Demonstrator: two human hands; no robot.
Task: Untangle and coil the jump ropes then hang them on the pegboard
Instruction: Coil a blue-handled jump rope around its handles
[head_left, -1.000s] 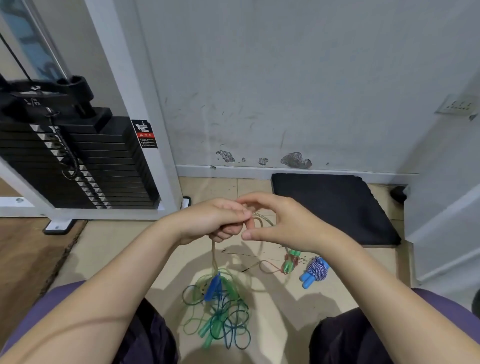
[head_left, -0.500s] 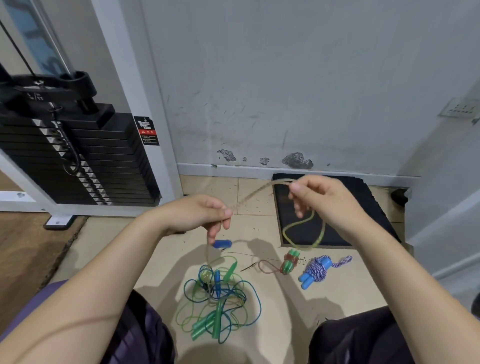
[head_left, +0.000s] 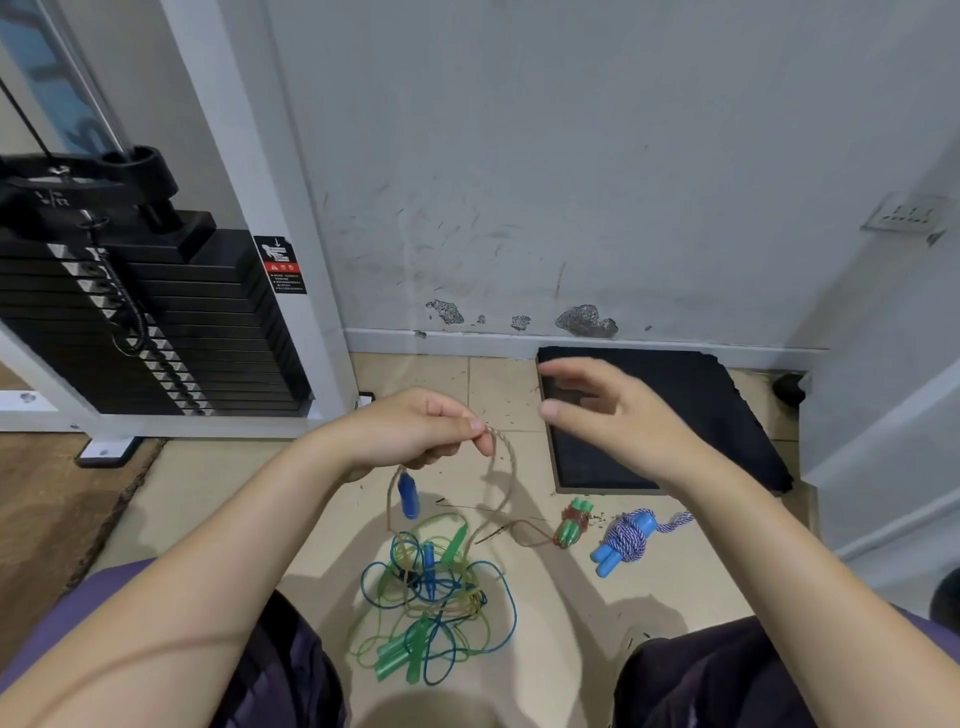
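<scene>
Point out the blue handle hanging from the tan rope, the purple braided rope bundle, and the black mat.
blue handle (head_left: 408, 496), head view, mid-shaft
purple braided rope bundle (head_left: 629, 538), head view, wrapped middle
black mat (head_left: 727, 410), head view, bare top

Both forearms are reaching in from the lower corners toward mid-frame, the left hand (head_left: 415, 431) pinching with curled fingers, the right hand (head_left: 613, 415) hovering just right of it, fingers loosely spread.

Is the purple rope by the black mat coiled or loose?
Coiled. The purple rope is wound tightly around its blue handles; only a short tail sticks out toward the right.
</scene>
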